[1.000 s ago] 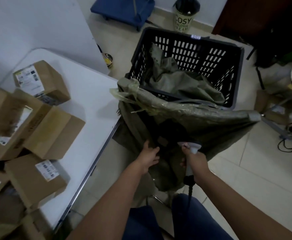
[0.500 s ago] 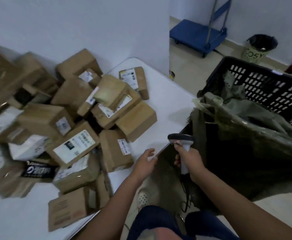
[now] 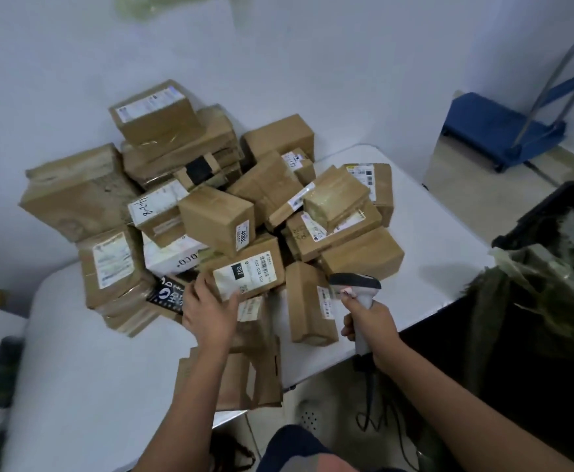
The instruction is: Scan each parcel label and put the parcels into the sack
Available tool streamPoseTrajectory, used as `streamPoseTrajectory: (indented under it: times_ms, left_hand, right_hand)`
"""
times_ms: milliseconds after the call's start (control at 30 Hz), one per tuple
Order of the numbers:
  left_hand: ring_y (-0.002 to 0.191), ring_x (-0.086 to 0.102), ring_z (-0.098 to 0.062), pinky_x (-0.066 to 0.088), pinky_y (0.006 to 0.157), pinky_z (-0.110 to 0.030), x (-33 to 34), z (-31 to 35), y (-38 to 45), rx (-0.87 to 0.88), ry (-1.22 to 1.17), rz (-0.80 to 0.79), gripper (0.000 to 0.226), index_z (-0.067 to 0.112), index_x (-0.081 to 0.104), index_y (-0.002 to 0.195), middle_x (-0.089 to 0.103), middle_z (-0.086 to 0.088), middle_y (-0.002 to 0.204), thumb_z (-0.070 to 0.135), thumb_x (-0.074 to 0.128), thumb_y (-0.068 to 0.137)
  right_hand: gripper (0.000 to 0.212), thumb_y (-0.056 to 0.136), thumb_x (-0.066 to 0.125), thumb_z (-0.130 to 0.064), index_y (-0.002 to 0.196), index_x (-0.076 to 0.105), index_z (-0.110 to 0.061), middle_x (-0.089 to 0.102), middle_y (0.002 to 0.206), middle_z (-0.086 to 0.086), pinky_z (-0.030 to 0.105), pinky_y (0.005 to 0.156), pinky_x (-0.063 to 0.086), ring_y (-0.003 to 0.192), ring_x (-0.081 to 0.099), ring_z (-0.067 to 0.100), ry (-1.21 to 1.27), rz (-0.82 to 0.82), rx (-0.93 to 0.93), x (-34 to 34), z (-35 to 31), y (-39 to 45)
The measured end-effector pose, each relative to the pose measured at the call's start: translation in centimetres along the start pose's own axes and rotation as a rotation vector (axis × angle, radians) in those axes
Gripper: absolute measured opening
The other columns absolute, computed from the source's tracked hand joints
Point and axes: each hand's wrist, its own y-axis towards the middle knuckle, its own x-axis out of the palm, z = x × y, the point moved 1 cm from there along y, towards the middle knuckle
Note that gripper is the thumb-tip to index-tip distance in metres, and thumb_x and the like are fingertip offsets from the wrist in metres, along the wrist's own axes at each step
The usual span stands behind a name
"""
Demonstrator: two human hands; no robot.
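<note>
Reaching into the near edge of the pile on the white table point(image 3: 84, 369), the left hand point(image 3: 207, 313) has its fingers curled over the near-left corner of the parcel with the 032 label point(image 3: 248, 272), thumb on the label face, so this hand already grips it while the right hand point(image 3: 369, 323) holds the scanner point(image 3: 355, 284) just to the parcel's right. That parcel's long axis runs left to right with the label facing up, and the scanner's head points left toward it. Judging by this, the scan needs only a small turn, and the sack point(image 3: 534, 301) waits well to the right, beyond the table edge.
</note>
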Motion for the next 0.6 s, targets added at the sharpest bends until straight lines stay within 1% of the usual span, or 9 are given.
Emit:
streamPoseTrajectory:
  times_ms: [67, 100, 200, 267, 333, 400, 500, 600]
  left_hand:
    - [0.143, 0.027, -0.038, 0.028, 0.111, -0.057, -0.2, -0.2, 1.9, -0.065, -0.058, -0.026, 0.087, 0.011, 0.028, 0.152, 0.028, -0.020, 0.155, 0.038, 0.075, 0.085]
    - [0.144, 0.026, -0.038, 0.028, 0.111, -0.058, -0.3, -0.2, 2.7, -0.063, -0.068, -0.017, 0.090, 0.011, 0.024, 0.154, 0.025, -0.019, 0.157, 0.039, 0.074, 0.085]
    - [0.145, 0.024, -0.036, 0.026, 0.112, -0.062, -1.3, 1.1, 4.4, 0.069, -0.091, 0.079, 0.092, 0.017, 0.020, 0.156, 0.020, -0.017, 0.159, 0.039, 0.075, 0.085]
    - [0.147, 0.019, -0.035, 0.022, 0.113, -0.063, -2.1, 2.7, 5.2, 0.142, -0.109, 0.087, 0.096, 0.025, 0.016, 0.156, 0.015, -0.016, 0.161, 0.043, 0.076, 0.083]
    - [0.150, 0.013, -0.035, 0.017, 0.115, -0.062, -2.6, 4.3, 6.1, 0.181, -0.131, 0.038, 0.103, 0.033, 0.011, 0.156, 0.007, -0.015, 0.163, 0.052, 0.076, 0.079]
    - [0.151, 0.007, -0.036, 0.012, 0.118, -0.061, -2.7, 5.2, 7.4, 0.181, -0.161, -0.039, 0.109, 0.040, 0.005, 0.155, -0.002, -0.014, 0.165, 0.060, 0.076, 0.075]
    - [0.151, -0.002, -0.037, 0.005, 0.120, -0.059, -3.3, 5.7, 9.5, 0.165, -0.147, -0.126, 0.116, 0.044, -0.001, 0.155, -0.012, -0.013, 0.165, 0.066, 0.076, 0.070]
    - [0.152, -0.008, -0.034, -0.001, 0.121, -0.057, -3.8, 5.3, 11.3, 0.245, -0.095, -0.186, 0.117, 0.045, -0.001, 0.154, -0.015, -0.011, 0.165, 0.073, 0.072, 0.067]
  right_hand:
    - [0.036, 0.090, 0.068, -0.039, 0.081, 0.065, -0.004, 0.064, 0.062, 0.011, 0.029, 0.054, 0.050, 0.057, 0.062, 0.022, 0.000, -0.004, -0.004, 0.2, -0.2, -0.1]
    - [0.036, 0.090, 0.068, -0.038, 0.082, 0.064, -0.004, 0.064, 0.062, 0.011, 0.028, 0.052, 0.050, 0.057, 0.061, 0.022, -0.005, -0.006, -0.007, 0.3, -0.4, -0.1]
    - [0.036, 0.090, 0.067, -0.039, 0.083, 0.064, -0.004, 0.065, 0.065, 0.011, 0.027, 0.052, 0.050, 0.056, 0.062, 0.020, -0.038, -0.009, -0.021, 0.8, -1.3, -0.2]
    - [0.036, 0.091, 0.067, -0.039, 0.080, 0.064, -0.004, 0.064, 0.063, 0.010, 0.028, 0.055, 0.050, 0.056, 0.062, 0.020, -0.043, -0.014, -0.034, 1.3, -2.2, -0.1]
    - [0.036, 0.091, 0.067, -0.037, 0.076, 0.064, -0.005, 0.063, 0.061, 0.009, 0.029, 0.056, 0.050, 0.055, 0.061, 0.020, -0.042, -0.023, -0.045, 2.1, -3.5, 0.0]
    - [0.033, 0.092, 0.067, -0.034, 0.078, 0.064, -0.004, 0.061, 0.059, 0.008, 0.027, 0.053, 0.049, 0.053, 0.059, 0.019, -0.009, -0.047, -0.072, 3.0, -5.0, 0.1]
    - [0.027, 0.093, 0.066, -0.029, 0.083, 0.063, -0.005, 0.058, 0.058, 0.008, 0.023, 0.047, 0.046, 0.047, 0.056, 0.017, 0.048, -0.065, -0.113, 4.5, -7.1, 0.2]
    - [0.027, 0.093, 0.066, -0.029, 0.079, 0.061, -0.006, 0.058, 0.055, 0.005, 0.023, 0.046, 0.045, 0.045, 0.056, 0.014, 0.071, -0.079, -0.139, 5.8, -8.4, 0.3]
